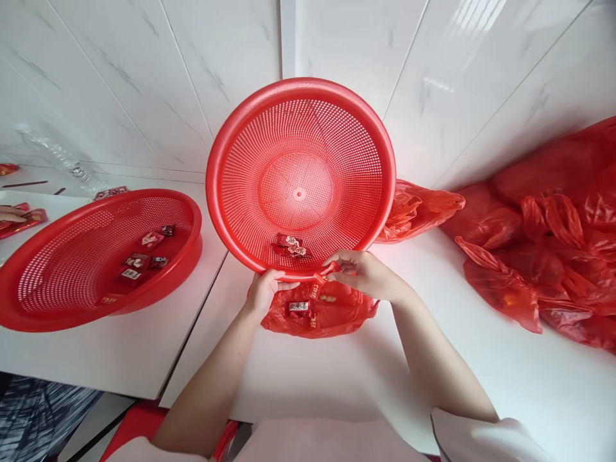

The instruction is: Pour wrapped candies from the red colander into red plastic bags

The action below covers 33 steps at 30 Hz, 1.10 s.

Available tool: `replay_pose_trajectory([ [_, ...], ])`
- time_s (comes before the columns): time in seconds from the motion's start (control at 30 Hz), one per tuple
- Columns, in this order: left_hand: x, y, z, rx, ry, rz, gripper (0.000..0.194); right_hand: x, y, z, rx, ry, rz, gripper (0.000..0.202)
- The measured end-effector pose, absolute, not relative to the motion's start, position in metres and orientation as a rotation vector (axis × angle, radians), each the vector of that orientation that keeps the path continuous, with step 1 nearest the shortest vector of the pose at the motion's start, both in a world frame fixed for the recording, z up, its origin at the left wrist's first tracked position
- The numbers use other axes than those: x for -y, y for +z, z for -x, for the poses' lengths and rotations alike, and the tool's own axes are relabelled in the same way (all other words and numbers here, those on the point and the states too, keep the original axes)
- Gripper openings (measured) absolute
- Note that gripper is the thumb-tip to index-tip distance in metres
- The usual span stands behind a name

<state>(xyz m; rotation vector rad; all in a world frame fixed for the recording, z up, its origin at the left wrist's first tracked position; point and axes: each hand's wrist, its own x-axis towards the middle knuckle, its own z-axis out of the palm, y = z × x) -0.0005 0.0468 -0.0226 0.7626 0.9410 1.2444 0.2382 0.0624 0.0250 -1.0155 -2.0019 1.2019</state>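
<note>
At the near rim of the tilted basket (308, 90), my left hand (262, 295) has its fingers bent against the edge, beside the mouth of the open bag (344, 314) (whether they grip rim or plastic, I cannot tell). My right hand (359, 273), also at that rim, pinches the bag's red plastic between thumb and fingers. Basket mouth faces me; a few wrapped packets (291, 245) lie low inside. Open bag: just on my side of the basket, a labelled packet (299, 308) showing within. Left of the basket: second basket (192, 256), several small packets (137, 260) in it; farther left, another person's hand (10, 215) over red packets. Right of the basket: side bag (416, 208), then a bag heap (553, 250).
</note>
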Motion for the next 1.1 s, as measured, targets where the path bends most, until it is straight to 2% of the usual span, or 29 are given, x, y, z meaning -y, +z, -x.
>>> replay_pose_trajectory([
  [0.17, -0.047, -0.023, 0.000, -0.977, 1.243, -0.766, 0.029, -0.062, 0.029, -0.242, 2.051, 1.276, 1.005, 0.015],
  [0.3, -0.047, -0.026, -0.001, -0.985, 1.229, -0.785, 0.029, -0.064, 0.027, -0.238, 2.053, 1.189, 1.017, 0.022],
  [0.37, -0.046, -0.029, -0.002, -0.979, 1.199, -0.805, 0.027, -0.066, 0.020, -0.230, 2.021, 1.028, 1.085, 0.030],
  [0.47, -0.043, -0.033, -0.003, -0.959, 1.135, -0.828, 0.019, -0.065, 0.006, -0.214, 2.030, 0.800, 1.181, 0.057],
  [0.53, -0.043, -0.035, -0.003, -0.966, 1.108, -0.836, 0.015, -0.064, -0.003, -0.204, 2.084, 0.773, 1.223, 0.062],
  [0.73, -0.046, -0.034, 0.000, -1.018, 1.152, -0.837, 0.021, -0.072, -0.013, -0.207, 1.827, 1.075, 1.131, 0.041],
  [0.83, -0.049, -0.032, 0.002, -1.009, 1.176, -0.791, 0.027, -0.078, -0.011, -0.215, 1.648, 1.233, 1.059, 0.057],
  [0.9, -0.050, -0.031, 0.003, -0.998, 1.189, -0.769, 0.030, -0.079, -0.010, -0.218, 1.610, 1.211, 1.089, 0.063],
  [1.03, -0.052, -0.032, 0.005, -1.003, 1.204, -0.778, 0.029, -0.078, -0.006, -0.220, 1.593, 1.147, 1.130, 0.040],
  [1.1, -0.053, -0.034, 0.005, -1.014, 1.205, -0.779, 0.028, -0.077, -0.003, -0.221, 1.591, 1.178, 1.102, 0.035],
])
